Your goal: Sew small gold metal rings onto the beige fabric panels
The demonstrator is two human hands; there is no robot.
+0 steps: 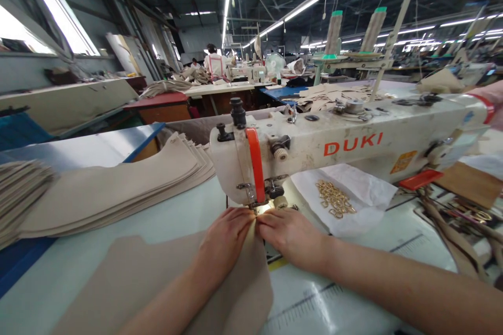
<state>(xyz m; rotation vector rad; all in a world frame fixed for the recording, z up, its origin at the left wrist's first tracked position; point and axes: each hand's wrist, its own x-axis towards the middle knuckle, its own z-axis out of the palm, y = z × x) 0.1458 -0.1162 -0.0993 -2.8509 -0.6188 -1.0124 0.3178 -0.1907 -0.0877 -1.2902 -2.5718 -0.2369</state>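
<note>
A beige fabric panel [157,277] lies on the pale table of the sewing machine [306,138], its edge running in under the needle area. My left hand [228,235] rests on the panel with its fingers closed on the edge, right in front of the presser foot. Close beside it, my right hand [293,235] pinches the same edge from the right, thumb and fingers together. The fingertips of both hands nearly meet. They hide the needle point and the stitched spot, which a small lamp lights.
Stacked beige panels [118,193] lie to the left of the machine head. Gold-coloured metal rings [334,199] sit on white paper [369,188] under the machine arm. Thread cones [334,34] stand behind. A ruler scale [314,303] marks the table front. Another person [215,65] sits far back.
</note>
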